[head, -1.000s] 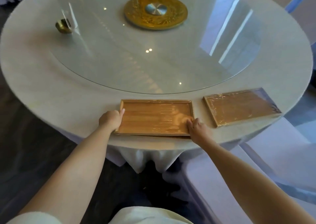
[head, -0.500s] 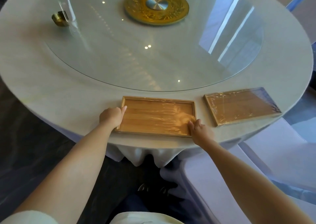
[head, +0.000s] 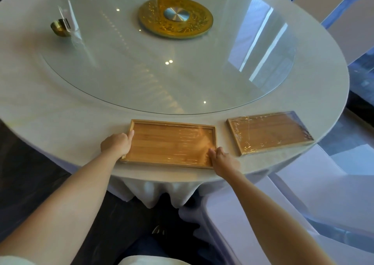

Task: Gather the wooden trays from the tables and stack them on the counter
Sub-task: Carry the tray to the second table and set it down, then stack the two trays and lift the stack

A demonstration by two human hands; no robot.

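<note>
Near tray (head: 170,143) barely shifted since before, left hand (head: 116,146) gripping its left rim, right hand (head: 223,159) clasping its right corner

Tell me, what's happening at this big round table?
A person is clearing trays. The left hand holds the left edge and the right hand the near right corner of a rectangular wooden tray wrapped in clear film, which lies flat near the edge of the white-clothed round table. A second film-wrapped wooden tray sits untouched to its right. A gold centre disc lies under the glass turntable.
</note>
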